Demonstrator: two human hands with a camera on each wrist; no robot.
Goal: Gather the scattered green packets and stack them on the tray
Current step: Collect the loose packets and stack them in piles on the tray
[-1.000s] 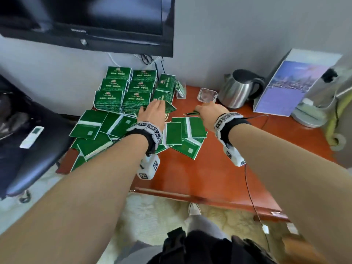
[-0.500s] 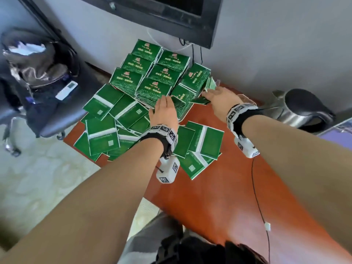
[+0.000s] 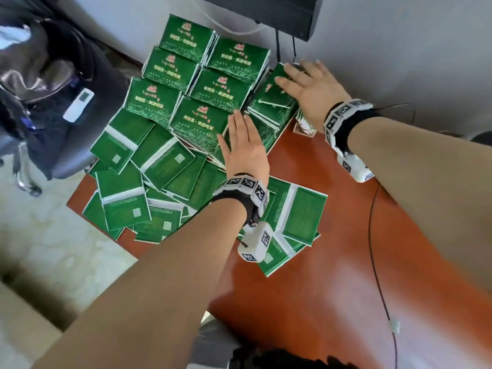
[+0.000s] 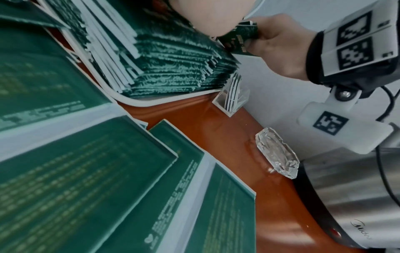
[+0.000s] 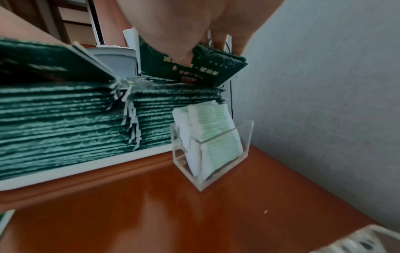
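Several tall stacks of green packets (image 3: 197, 83) fill a white tray (image 4: 129, 101) at the table's back left. My left hand (image 3: 243, 139) lies flat, fingers straight, on the near edge of the stacks. My right hand (image 3: 302, 79) is over the rightmost stack (image 3: 271, 102), beside the wall. In the right wrist view its thumb and fingers (image 5: 186, 56) pinch one green packet (image 5: 207, 70) just above that stack. Loose green packets lie face down in front of the tray, some at the left (image 3: 125, 201) and some under my left wrist (image 3: 300, 217).
A clear acrylic holder with white sachets (image 5: 212, 145) stands right of the tray against the wall. A glass ashtray (image 4: 277, 154) and a steel kettle (image 4: 346, 196) follow along the wall. A chair with a remote (image 3: 78, 103) is at the left. A thin cable (image 3: 378, 262) crosses the red-brown table (image 3: 346, 262).
Both hands have moved from the loose packets back to the tray's stacks. The right hand has carried a packet over the rightmost stack. My head has tilted down and turned left.
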